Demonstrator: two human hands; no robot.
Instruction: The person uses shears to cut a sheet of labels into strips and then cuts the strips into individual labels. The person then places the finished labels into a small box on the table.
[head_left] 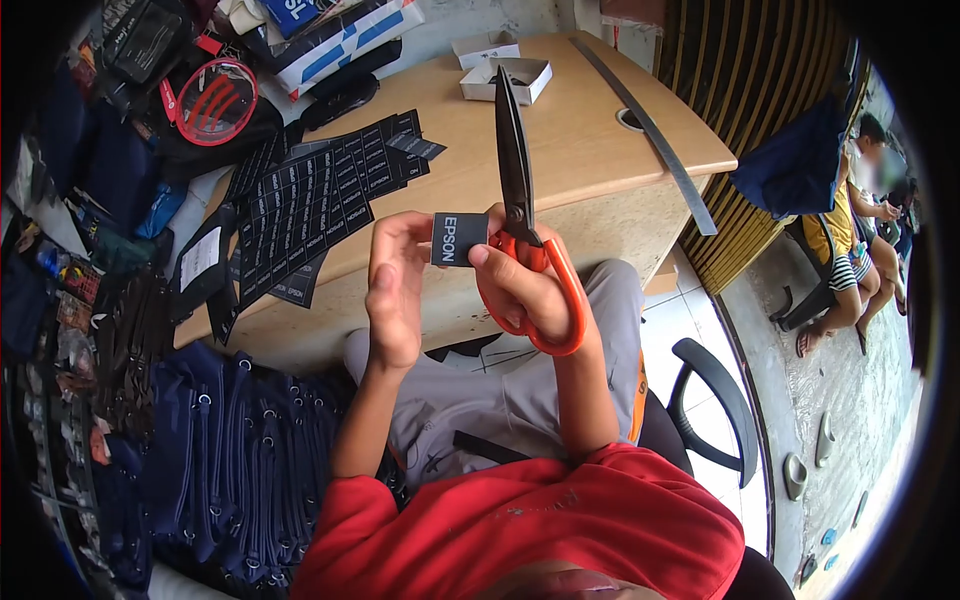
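Note:
Orange-handled scissors [515,150] point upward from my right hand [530,285], whose fingers are in the handle loops. The dark blades look closed together. My right thumb also presses on a small black woven label [460,240] with white EPSON lettering, turned sideways. At the label's left edge are the bent fingers of my left hand [395,290]; their tips are partly hidden behind it. The left thumb stands apart from those fingers. Beyond my left hand, overlapping black sheets of printed labels [310,200] lie on the wooden table [590,130].
On the table are a small white box [525,88] and a long metal ruler [650,140]. Navy straps with metal rings [235,440] are piled at my left. Bags and a red-rimmed round case [215,100] crowd the far left. People [860,220] sit outside at the right.

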